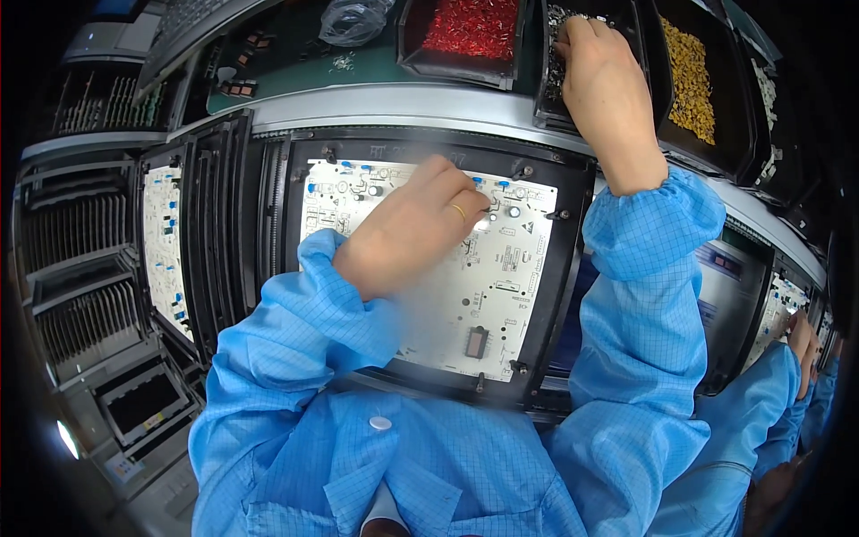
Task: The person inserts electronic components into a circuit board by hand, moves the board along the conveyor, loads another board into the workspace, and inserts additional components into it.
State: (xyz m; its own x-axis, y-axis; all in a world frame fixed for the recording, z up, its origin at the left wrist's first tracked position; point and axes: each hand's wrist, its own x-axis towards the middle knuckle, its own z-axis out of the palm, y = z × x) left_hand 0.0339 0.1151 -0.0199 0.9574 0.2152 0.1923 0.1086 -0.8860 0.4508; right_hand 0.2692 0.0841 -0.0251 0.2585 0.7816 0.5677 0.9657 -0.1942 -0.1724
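The coat (501, 456) is nearest, below the board (438, 313). The left hand (416, 224), fingers curled, hides the board's upper middle; the right hand (610, 85), in a bin (557, 115) beyond the board, covers many of its grey bits (557, 70). Neither grip can be told. Neighbouring bins (456, 73) hold red pieces (470, 29) and yellow pieces (689, 85).

Down we look, one head-worn fisheye over the white rectangular circuit board (492, 313)!
It's peering from above the wearer's blue checked cloth jacket (376, 465), on the board's near side, facing forward and steeply down; the board sits close, mid-view, while the wide lens bows the silver metal rail (358, 106) beyond the board into an arc.
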